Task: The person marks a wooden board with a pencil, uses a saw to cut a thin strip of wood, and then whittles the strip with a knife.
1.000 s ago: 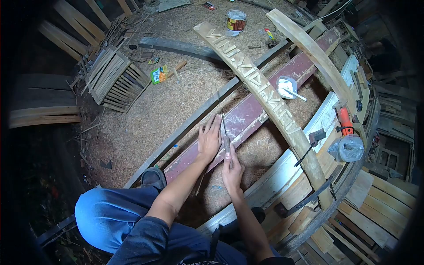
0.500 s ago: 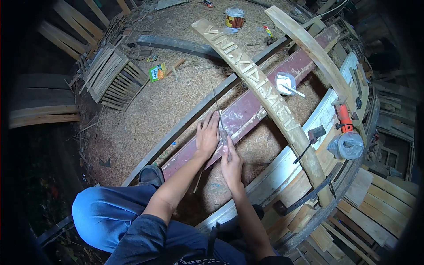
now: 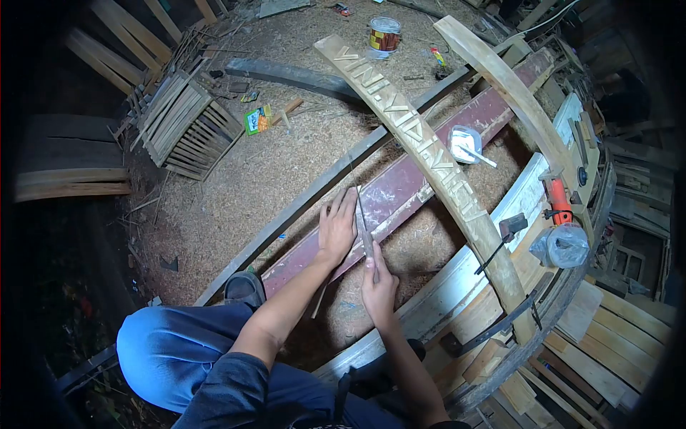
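Observation:
My right hand [image 3: 379,286] is wrapped round the handle end of a long, thin-bladed tool [image 3: 363,222], perhaps a narrow saw; its blade points away from me. Just left of the blade, my left hand [image 3: 337,232] lies with fingers stretched out, pressing on a maroon board [image 3: 389,193]. A thin wooden strip [image 3: 320,302] sticks out below that hand, its upper part hidden by the palm. Across the maroon board rests a long curved plank [image 3: 436,168] with raised letter-like wooden pieces.
A white tub [image 3: 464,143] with a stick stands on the maroon board. Right of it are a second curved plank [image 3: 500,75], an orange power tool [image 3: 559,200] and a plastic-wrapped container [image 3: 564,245]. A paint can [image 3: 384,36] and slatted crate [image 3: 189,132] stand on the shavings-covered ground.
My right hand has drawn the thin-bladed tool back toward me. My left hand stays pressed on the board. The whole view has shifted slightly.

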The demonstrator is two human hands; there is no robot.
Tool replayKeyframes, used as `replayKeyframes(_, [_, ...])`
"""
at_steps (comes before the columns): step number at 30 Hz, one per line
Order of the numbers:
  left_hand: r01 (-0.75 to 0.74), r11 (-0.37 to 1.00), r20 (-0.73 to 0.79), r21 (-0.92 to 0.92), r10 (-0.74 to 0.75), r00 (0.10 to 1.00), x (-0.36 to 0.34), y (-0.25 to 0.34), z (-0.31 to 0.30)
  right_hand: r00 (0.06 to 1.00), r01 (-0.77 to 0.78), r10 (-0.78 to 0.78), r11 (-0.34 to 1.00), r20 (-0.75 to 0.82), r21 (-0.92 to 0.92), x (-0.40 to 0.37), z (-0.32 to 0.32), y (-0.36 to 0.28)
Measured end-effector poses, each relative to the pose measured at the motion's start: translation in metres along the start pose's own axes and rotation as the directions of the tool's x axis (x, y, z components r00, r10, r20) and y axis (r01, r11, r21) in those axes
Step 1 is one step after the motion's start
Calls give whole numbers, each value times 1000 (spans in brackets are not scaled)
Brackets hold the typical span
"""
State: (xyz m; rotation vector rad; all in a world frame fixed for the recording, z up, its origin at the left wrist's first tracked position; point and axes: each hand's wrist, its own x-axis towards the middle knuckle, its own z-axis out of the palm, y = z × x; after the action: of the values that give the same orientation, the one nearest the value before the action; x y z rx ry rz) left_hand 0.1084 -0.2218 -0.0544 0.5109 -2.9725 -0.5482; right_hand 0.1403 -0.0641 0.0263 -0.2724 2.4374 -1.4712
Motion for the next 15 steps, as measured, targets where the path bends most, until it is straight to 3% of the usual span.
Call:
replayKeyframes(7, [3, 999, -12, -43, -3, 1000, -1, 0, -2, 993, 80, -74, 994, -87, 74, 9, 26, 2])
replayKeyframes(9, [5, 998, -22, -56, -6, 1000, -2, 0, -2, 997, 57, -54, 997, -48, 56, 3, 19, -1])
replayKeyframes(11, [27, 998, -12, -64, -28, 1000, -3, 2, -3, 997, -83, 82, 996, 15, 40, 10, 17, -14])
replayKeyframes(15, [9, 999, -26, -38, -10, 1000, 0, 3, -7, 998, -32, 34, 999, -53, 33, 7, 26, -10])
